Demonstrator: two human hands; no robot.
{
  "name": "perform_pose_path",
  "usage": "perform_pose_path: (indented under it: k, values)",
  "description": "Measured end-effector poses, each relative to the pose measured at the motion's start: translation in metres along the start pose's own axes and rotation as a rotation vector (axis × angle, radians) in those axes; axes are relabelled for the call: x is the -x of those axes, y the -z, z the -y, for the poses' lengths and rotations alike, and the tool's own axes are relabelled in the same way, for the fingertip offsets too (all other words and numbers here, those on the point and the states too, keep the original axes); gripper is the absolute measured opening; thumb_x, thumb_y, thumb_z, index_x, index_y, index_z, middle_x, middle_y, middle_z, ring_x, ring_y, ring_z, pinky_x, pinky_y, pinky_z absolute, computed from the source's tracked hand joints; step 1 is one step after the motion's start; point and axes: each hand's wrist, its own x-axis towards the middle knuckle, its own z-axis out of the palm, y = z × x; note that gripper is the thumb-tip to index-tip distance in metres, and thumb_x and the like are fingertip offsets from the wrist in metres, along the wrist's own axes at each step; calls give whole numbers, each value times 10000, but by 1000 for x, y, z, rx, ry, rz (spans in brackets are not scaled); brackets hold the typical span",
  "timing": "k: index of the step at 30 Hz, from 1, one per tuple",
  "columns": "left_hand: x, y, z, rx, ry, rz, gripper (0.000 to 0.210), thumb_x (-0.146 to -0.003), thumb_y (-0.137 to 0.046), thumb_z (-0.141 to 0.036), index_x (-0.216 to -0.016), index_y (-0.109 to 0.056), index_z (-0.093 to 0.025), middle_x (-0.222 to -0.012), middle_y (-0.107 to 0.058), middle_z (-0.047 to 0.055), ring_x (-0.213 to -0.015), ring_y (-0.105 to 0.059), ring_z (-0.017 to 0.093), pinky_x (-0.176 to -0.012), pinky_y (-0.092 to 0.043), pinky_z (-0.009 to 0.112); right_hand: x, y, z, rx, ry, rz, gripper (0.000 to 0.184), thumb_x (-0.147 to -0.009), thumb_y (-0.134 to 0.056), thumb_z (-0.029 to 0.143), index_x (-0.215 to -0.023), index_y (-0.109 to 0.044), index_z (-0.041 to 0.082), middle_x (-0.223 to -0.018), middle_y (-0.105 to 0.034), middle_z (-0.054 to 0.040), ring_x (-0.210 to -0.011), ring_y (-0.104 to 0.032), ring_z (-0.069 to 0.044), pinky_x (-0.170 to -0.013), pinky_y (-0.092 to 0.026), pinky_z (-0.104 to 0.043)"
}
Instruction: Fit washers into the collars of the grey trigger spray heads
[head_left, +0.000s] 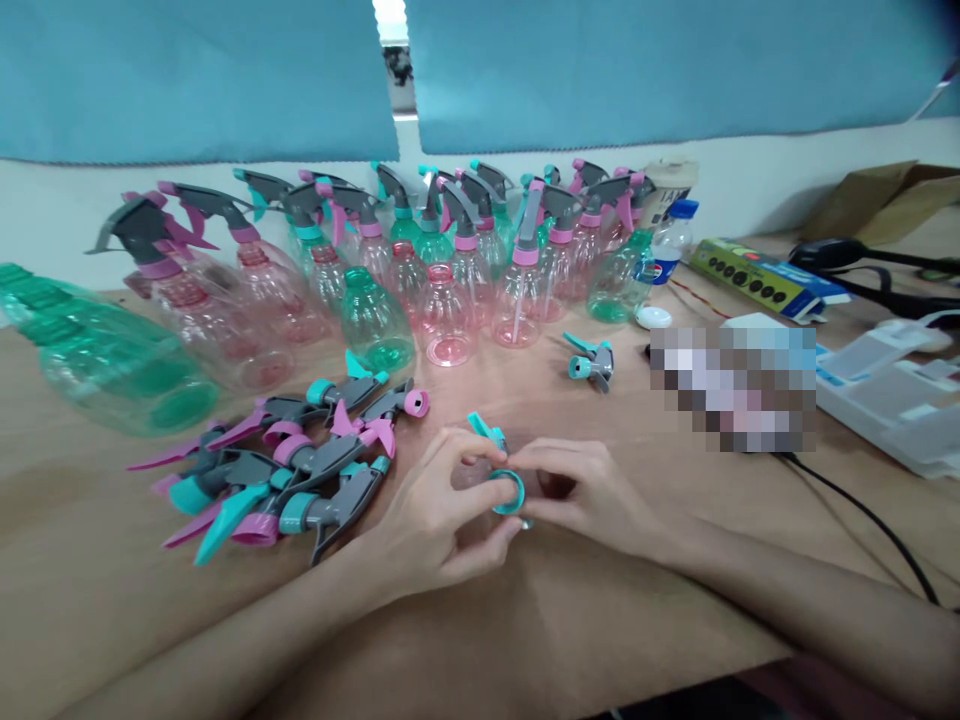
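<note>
Hands curl narrowly together, left hand (450, 500) and right hand (592, 490) pinching one spray head (497, 440) over the tabletop (600, 610); its turquoise ring (502, 509) faces the camera, a left finger at its opening; a turquoise lever (480, 425) pokes out beyond; the fingers hide much of the body; a heap of grey, pink and turquoise spray heads (330, 456) lies near the left hand, and clear pink and green bottles (450, 330) stand behind.

The wooden table (637, 630) bears bottles (448, 322) and loose spray heads (326, 460).
</note>
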Motion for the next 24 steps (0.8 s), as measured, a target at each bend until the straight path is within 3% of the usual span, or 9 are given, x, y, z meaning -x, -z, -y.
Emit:
perform_pose_path:
  k: [4, 8, 12, 24]
  values:
    - [2, -1, 2, -35, -77, -27, 121, -821, -568, -203, -932, -614, -187, -1021, -567, 90, -927, -551, 207, -786, -504, 374, 1, -1, 2, -5, 16, 8, 243, -833, -642, 328, -992, -667, 147, -756, -635, -10, -604, -538, -94, -562, -457, -203]
    - [3, -1, -3, -244, -172, -53, 110, -810, -588, -142, -910, -625, -167, -929, -626, 68, -865, -563, 191, -719, -491, 317, 1, 0, 1, 16, 27, -7, 271, -853, -613, 339, -1060, -659, 171, -793, -649, -16, -622, -549, -97, -586, -474, -211]
    - [3, -2, -9, -424, -147, -53, 70, -806, -603, -139, -852, -632, -182, -904, -663, 46, -844, -578, 196, -716, -445, 329, 1, 0, -1, 58, 24, -42, 290, -865, -592, 344, -1097, -656, 181, -723, -612, 2, -601, -534, -101, -578, -471, -216]
    - [4, -3, -4, -388, -158, -53, 169, -837, -545, -116, -976, -619, -177, -892, -662, 67, -818, -579, 192, -688, -451, 321, -1, 6, -4, 162, 87, -42, 297, -854, -600, 348, -1092, -641, 175, -770, -643, -16, -571, -530, -100, -552, -455, -217]
